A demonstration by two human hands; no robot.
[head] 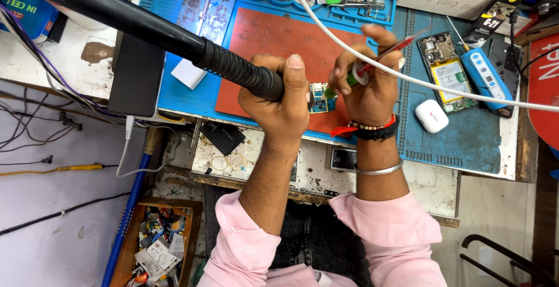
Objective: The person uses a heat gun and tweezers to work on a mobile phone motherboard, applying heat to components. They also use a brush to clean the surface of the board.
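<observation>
Fingers point(294, 80) of left hand point(279, 98) half hide circuit board point(319, 98).

Circuit board point(320, 98): my hands cover most of it; I can't make out its parts.
Black hose point(116, 16): cut off at the top-left edge.
White cable point(466, 92): leaves at the right edge.
Tweezer tips: hidden behind my right hand point(367, 86).

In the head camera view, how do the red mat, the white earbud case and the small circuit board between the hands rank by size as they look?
1. The red mat, by far the largest.
2. The white earbud case.
3. The small circuit board, though the left hand and right hand partly cover it, so its rank against the case is unsure.
</observation>
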